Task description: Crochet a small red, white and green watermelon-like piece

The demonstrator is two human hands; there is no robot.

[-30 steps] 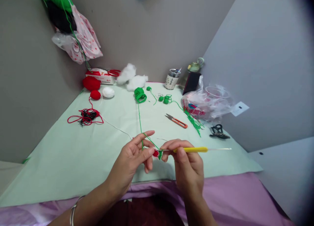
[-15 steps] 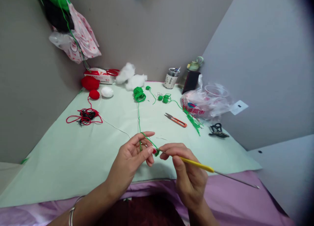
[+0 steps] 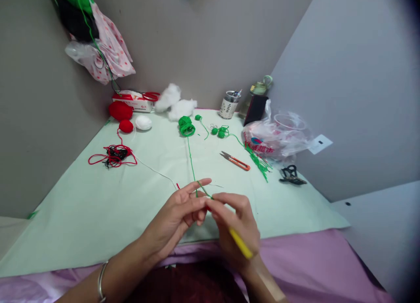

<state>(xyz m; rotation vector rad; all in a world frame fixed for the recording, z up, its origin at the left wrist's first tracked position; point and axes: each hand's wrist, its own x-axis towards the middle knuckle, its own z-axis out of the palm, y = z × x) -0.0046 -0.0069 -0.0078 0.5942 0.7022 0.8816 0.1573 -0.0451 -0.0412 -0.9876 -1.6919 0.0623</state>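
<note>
Over the near middle of the table, the left hand pinches a small red piece, mostly hidden among the fingertips. Green yarn runs from a green ball at the far side over the left forefinger towards it. The right hand grips a yellow hook, slanting back. Orange snips lie beyond, to the right.

The green yarn is looking fibrous and matt, while the hook handle is showing smooth yellow plastic. The bracelet is gleaming like polished metal. The pale table cover is looking smooth and dull. The shopping bag is showing thin, glossy, crinkled plastic; the stuffing is appearing fluffy.
</note>
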